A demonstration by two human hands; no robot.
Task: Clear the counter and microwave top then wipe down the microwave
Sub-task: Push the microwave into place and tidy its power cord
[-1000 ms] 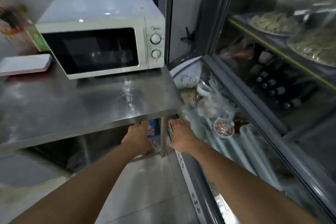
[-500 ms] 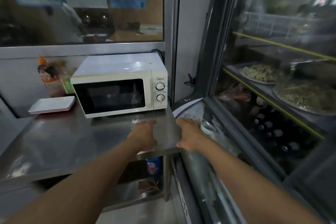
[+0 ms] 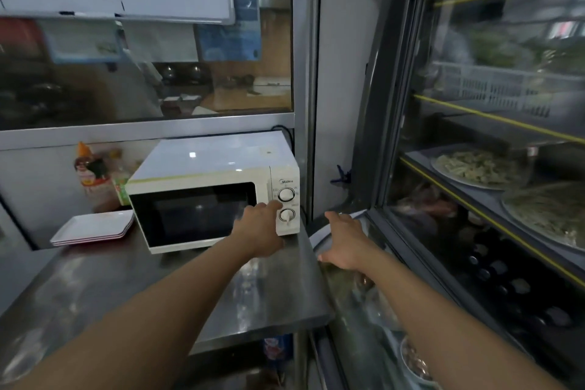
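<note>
The left hand (image 3: 258, 231) reaches in front of the microwave (image 3: 209, 196), low at its right front corner, fingers loosely bent and gripping nothing that I can see; the right hand (image 3: 343, 241) lies spread and flat on the glass case (image 3: 373, 294) just right of the microwave. The microwave sits at the back of the counter (image 3: 158, 288), its top bare. Left of it lie stacked plates (image 3: 93, 227), with a bottle (image 3: 88, 172) behind them. Clearing looks nearly done, I'd say, apart from those. No cloth shows in either hand, so wiping first calls for fetching one, or shifting the plates.
</note>
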